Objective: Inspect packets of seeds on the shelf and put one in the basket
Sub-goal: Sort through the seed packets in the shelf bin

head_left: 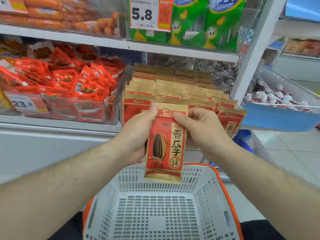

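I hold a red and gold seed packet (166,144) upright in front of the shelf, its face printed with a dark sunflower seed. My left hand (138,134) grips its left edge, thumb at the top. My right hand (202,130) pinches its upper right side, thumb on the front. The packet hangs over the far rim of a white slotted basket (155,210) with an orange handle, which has nothing inside. Rows of the same seed packets (174,87) stand on the shelf behind my hands.
A clear bin of small red snack packets (65,82) sits on the shelf to the left, with a price tag (26,104). Green packets (204,21) and sausages (57,13) fill the shelf above. A blue-edged bin of sweets (277,101) stands at right.
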Available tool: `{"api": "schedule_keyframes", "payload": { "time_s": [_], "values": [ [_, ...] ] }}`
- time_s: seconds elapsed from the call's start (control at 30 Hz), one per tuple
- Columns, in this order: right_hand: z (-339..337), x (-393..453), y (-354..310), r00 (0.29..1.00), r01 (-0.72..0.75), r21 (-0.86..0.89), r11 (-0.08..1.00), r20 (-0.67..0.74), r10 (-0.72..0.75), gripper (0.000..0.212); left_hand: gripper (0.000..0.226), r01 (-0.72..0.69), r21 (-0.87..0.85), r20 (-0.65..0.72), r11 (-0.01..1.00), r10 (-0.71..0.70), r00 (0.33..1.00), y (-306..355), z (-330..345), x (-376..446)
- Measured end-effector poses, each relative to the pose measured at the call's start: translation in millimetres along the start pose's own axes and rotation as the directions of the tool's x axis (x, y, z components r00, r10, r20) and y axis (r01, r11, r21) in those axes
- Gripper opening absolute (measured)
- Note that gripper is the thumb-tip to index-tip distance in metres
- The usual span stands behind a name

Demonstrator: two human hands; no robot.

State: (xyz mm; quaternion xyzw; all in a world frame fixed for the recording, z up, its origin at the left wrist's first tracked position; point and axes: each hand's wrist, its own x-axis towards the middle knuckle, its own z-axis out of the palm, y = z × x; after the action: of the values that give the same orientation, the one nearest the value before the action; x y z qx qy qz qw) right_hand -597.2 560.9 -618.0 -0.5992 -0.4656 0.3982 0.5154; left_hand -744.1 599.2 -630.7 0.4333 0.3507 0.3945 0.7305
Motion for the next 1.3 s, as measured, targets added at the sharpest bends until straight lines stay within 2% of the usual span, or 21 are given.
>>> {"api": "schedule_keyframes", "payload": {
  "time_s": [0.1,0.2,0.57,0.73,0.97,1.13,1.3],
  "values": [
    [-0.2,1.8,17.9,1.000,-0.001,-0.040,0.999,0.024,0.002,0.035,0.046,0.052,0.000,-0.013,0.999,-0.052,0.999,-8.0,-2.6,1.5],
    [-4.9,2.3,29.0,0.997,-0.042,-0.057,0.997,0.057,0.045,0.042,0.047,0.101,0.002,-0.025,0.995,-0.101,0.995,-14.9,-4.1,3.8],
    [-14.5,2.6,32.9,0.992,-0.119,0.036,0.992,0.046,0.117,0.039,0.047,0.161,0.002,-0.030,0.987,-0.160,0.987,-21.4,4.4,9.3],
    [-13.5,-4.1,38.1,0.979,-0.156,-0.048,0.987,0.125,0.161,0.035,0.048,0.151,-0.011,-0.068,0.989,-0.151,0.986,-19.0,2.7,5.3],
    [-7.8,-12.5,40.1,0.977,-0.142,-0.020,0.990,0.157,0.144,0.037,0.050,0.147,-0.008,-0.095,0.989,-0.148,0.985,-18.9,-1.1,-0.1],
    [-9.4,-20.6,37.9,0.959,-0.135,-0.088,0.987,0.237,0.152,0.037,0.050,0.139,-0.035,-0.108,0.990,-0.142,0.984,-16.6,-2.2,-2.1],
    [-11.2,-23.9,39.8,0.963,-0.122,-0.077,0.989,0.232,0.137,0.039,0.048,0.138,-0.030,-0.109,0.990,-0.141,0.984,-16.4,-1.7,-3.9]
  ]
}}
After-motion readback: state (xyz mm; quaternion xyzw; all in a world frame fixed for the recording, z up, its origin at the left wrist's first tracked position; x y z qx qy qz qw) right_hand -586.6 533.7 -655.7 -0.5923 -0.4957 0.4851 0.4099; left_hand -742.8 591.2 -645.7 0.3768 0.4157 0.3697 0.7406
